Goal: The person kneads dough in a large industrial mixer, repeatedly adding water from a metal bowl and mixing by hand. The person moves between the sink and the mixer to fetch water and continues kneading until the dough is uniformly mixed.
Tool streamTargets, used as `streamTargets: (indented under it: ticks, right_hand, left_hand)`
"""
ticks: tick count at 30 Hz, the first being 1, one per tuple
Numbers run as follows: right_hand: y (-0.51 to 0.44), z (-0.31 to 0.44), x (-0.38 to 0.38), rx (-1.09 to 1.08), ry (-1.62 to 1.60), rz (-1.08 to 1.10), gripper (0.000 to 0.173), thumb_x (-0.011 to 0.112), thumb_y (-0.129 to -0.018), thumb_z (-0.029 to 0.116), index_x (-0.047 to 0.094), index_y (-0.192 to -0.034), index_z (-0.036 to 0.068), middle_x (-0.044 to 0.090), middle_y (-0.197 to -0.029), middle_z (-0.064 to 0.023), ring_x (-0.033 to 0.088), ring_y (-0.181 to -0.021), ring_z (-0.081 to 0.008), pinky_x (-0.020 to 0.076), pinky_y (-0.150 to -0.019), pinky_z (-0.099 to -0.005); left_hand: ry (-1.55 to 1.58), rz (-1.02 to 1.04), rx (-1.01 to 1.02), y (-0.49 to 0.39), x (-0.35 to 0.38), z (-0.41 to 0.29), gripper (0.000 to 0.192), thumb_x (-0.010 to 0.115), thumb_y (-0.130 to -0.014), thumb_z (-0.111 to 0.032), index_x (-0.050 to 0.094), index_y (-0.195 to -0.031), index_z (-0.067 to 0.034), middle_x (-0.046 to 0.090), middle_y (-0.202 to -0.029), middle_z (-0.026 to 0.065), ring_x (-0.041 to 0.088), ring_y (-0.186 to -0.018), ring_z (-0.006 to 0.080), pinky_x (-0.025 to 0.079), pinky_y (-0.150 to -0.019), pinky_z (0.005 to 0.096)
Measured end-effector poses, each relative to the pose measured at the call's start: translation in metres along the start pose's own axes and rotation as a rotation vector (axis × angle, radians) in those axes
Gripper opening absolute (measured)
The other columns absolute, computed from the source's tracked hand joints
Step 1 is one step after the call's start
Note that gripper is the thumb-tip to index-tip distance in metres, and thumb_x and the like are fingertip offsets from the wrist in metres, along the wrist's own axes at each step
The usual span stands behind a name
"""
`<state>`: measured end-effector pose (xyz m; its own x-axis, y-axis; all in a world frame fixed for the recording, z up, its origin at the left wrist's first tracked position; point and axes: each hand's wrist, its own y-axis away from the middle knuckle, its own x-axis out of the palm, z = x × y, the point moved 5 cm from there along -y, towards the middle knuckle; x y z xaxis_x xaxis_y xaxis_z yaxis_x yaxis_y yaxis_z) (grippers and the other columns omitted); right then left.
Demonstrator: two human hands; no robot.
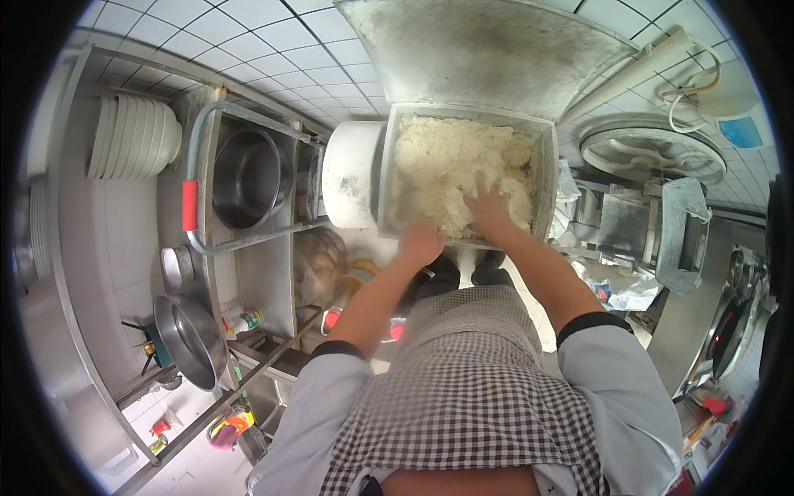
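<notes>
Pale, crumbly dough (446,155) fills much of the rectangular metal tub of a dough mixer (546,173), whose dusty metal lid (490,49) stands raised at the back. My right hand (490,208) lies on the dough near the front of the tub, its fingers spread. At the tub's front rim is my left hand (422,240), its fingers curled; whether they grip the rim or some dough, I cannot tell.
A bent metal handle with a red grip (190,206) juts out left of the tub. Metal shelves hold a deep steel pot (246,180), stacked white bowls (133,137) and a steel basin (189,342). Right of the tub stand a floury machine with a wheel (652,152) and plastic bags (620,286).
</notes>
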<state>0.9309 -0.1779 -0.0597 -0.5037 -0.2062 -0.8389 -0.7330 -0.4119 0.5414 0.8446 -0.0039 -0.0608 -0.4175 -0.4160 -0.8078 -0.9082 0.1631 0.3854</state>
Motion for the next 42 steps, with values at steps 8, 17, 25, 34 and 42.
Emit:
streamTargets:
  ticks: [8, 17, 25, 34, 42]
  right_hand:
    - [-0.094, -0.065, -0.032, 0.047, -0.157, -0.148, 0.081, 0.080, -0.086, 0.026, 0.046, -0.159, 0.029, 0.031, -0.168, -0.0185, 0.039, -0.145, -0.0538, 0.0469, -0.109, -0.0638]
    - [-0.021, -0.054, -0.063, 0.024, -0.314, -0.101, 0.084, 0.074, -0.089, 0.048, 0.039, -0.162, 0.028, 0.020, -0.172, -0.0221, 0.031, -0.151, -0.0535, 0.0295, -0.116, -0.0758]
    - [0.005, -0.093, 0.122, -0.016, -0.700, -0.125, 0.069, 0.072, -0.089, 0.041, 0.055, -0.144, 0.003, 0.062, -0.135, -0.0322, 0.059, -0.127, -0.0483, 0.0450, -0.110, -0.0563]
    - [0.024, -0.082, 0.120, -0.287, 0.010, 0.096, 0.036, 0.064, -0.092, 0.030, 0.078, -0.118, 0.009, 0.076, -0.109, -0.0202, 0.070, -0.110, -0.0358, 0.0416, -0.098, -0.0669]
    - [0.038, -0.092, 0.089, -0.102, -0.554, 0.070, 0.074, 0.077, -0.083, 0.058, 0.066, -0.132, 0.003, 0.066, -0.125, -0.0272, 0.058, -0.130, -0.0421, 0.0433, -0.112, -0.0557]
  left_hand:
    - [-0.136, 0.054, -0.110, 0.024, -0.025, -0.002, 0.054, 0.054, -0.103, -0.050, 0.069, -0.122, -0.002, 0.063, -0.133, 0.0272, 0.059, -0.127, 0.0448, 0.044, -0.105, 0.0587]
    - [-0.171, 0.534, -0.270, -0.005, -0.034, -0.036, 0.074, 0.045, -0.102, -0.061, 0.050, -0.156, -0.010, 0.042, -0.162, 0.0270, 0.045, -0.145, 0.0478, 0.030, -0.120, 0.0642]
    - [0.058, 0.285, -0.420, -0.045, 0.049, -0.083, 0.095, 0.067, -0.090, -0.058, 0.034, -0.165, -0.010, 0.003, -0.168, 0.0416, 0.015, -0.155, 0.0616, 0.013, -0.124, 0.0708]
    - [-0.107, 0.147, -0.034, -0.076, 0.061, -0.135, 0.089, 0.080, -0.078, -0.028, 0.047, -0.159, -0.016, 0.010, -0.172, 0.0321, 0.009, -0.154, 0.0636, 0.033, -0.105, 0.0847]
    - [-0.389, 0.022, 0.372, -0.094, 0.013, -0.149, 0.058, 0.075, -0.086, -0.024, 0.066, -0.143, -0.024, 0.023, -0.174, 0.0100, 0.017, -0.157, 0.0522, 0.039, -0.109, 0.0768]
